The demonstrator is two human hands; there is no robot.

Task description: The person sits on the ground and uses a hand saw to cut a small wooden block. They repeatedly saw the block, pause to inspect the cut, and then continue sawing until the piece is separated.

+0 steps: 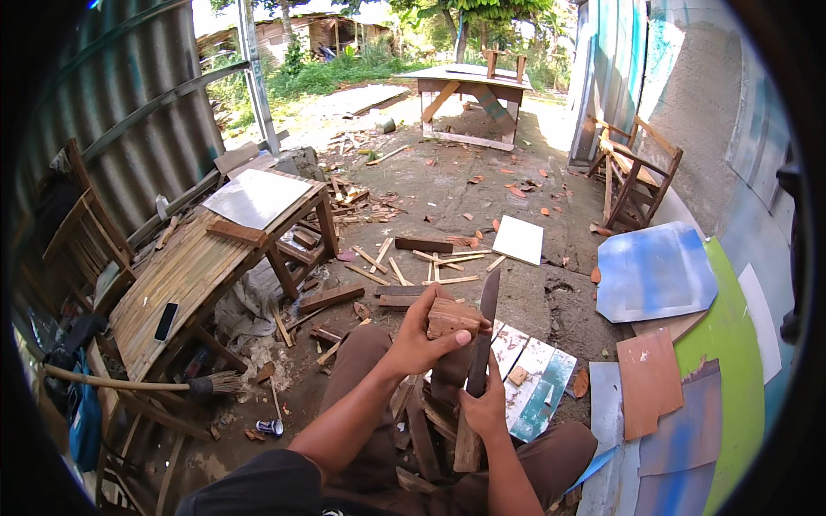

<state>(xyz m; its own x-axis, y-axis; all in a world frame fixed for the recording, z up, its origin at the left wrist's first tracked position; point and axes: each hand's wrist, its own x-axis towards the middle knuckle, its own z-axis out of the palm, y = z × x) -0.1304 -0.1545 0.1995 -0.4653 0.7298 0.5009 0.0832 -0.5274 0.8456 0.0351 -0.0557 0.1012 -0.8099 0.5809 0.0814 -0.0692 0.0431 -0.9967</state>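
In front of my lap, my left hand (423, 337) is closed around a brown wooden block (453, 318), its thumb lying across the near face. Just to the right, my right hand (487, 404) grips a machete (488, 301), its dark blade upright with the tip pointing away from me. The blade stands close against the block's right side; whether they touch is unclear. Below my right hand shows a wooden length (467, 447), possibly the machete's handle. Several wood pieces (419, 434) lie between my legs.
A bamboo-topped table (146, 305) at left carries a phone (167, 321) and a white board (256, 196). A broom (206, 384) lies near it. Wood strips (447, 267) litter the ground ahead. Painted panels (658, 275) and a wooden chair (632, 172) stand right; a workbench (469, 86) stands far off.
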